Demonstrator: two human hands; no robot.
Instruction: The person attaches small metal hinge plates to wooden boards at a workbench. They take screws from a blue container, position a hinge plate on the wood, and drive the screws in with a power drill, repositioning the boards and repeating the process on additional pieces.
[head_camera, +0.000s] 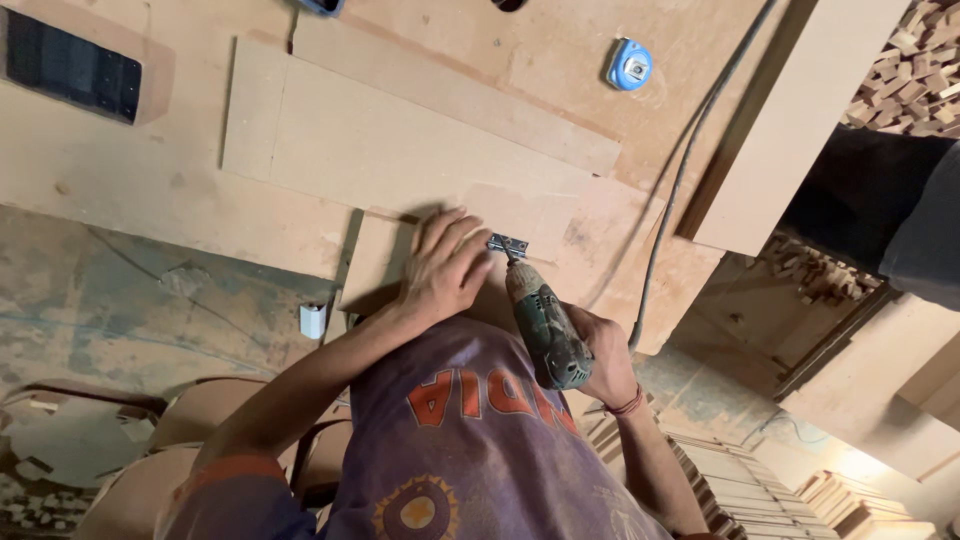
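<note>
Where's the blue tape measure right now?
Head view, upper middle-right: the blue tape measure lies on the workbench, just left of the grey cable and well above the drill.

Drill (547, 335): dull green, worn, w/ black grip. Beside its tip: silver hinge (508, 244) on tan boards (400, 150). Above drill: blue tape measure (629, 64), grey cable (680, 180). Below: purple shirt (470, 440), orange print.
</note>
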